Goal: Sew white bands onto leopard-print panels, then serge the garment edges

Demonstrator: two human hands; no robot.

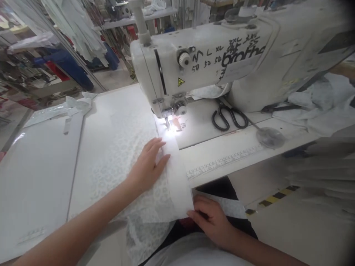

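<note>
A: What fills the scene, biggest thing first?

B: The white table [41, 177], running from the near left to the far right. On its far right stands a white sewing machine [222, 55] with black writing on its arm; the lamp at its needle [167, 123] throws a bright patch on the bed.

A: And on the table?

B: A white patterned fabric [116, 155] spreads across the middle, its right edge leading up to the needle and its near end hanging over the table's edge. A plain white strip [177, 177] lies along that right edge.

A: The hands?

B: The left hand [148, 164] lies open and flat, palm down on the fabric, fingers pointing toward the needle, just near of it. The right hand [213, 220] is below the table's near edge, fingers pinched on the strip's near corner.

A: Smaller things?

B: Black-handled scissors [229, 116] lie on the machine bed, right of the needle. Just right of them is a round clear disc [270, 137]. A printed ruler [224, 162] runs along the table's near edge.
</note>
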